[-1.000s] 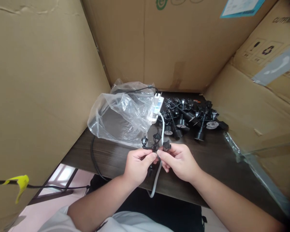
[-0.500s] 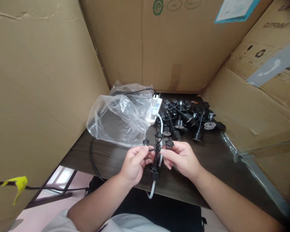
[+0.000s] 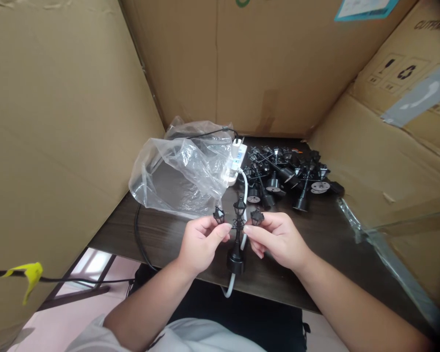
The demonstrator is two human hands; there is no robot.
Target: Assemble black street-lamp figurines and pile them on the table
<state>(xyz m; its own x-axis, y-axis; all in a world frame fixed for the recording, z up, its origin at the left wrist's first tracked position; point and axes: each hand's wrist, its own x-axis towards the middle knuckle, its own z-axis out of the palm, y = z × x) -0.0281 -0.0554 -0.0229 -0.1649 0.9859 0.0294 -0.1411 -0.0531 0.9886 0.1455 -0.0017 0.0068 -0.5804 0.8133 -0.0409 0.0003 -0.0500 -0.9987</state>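
Both hands hold a small black model street lamp [image 3: 237, 230] upright over the near edge of the dark table [image 3: 315, 244]. It has three lantern heads on top and a round base hanging below. My left hand [image 3: 201, 242] pinches the left arm of the lamp between thumb and fingers. My right hand [image 3: 278, 239] pinches the right arm, just under the right lantern. Behind them a pile of several similar black lamps [image 3: 286, 176] lies on the table.
A crumpled clear plastic bag [image 3: 179, 171] lies at the back left beside a white power strip [image 3: 237, 161] with a white cable running toward me. Cardboard boxes wall in the table on the left, back and right. A black cable hangs off the left edge.
The lamp has been turned from lying across my fingers to standing upright, its base now hanging below my hands. Both hands stayed in about the same place.
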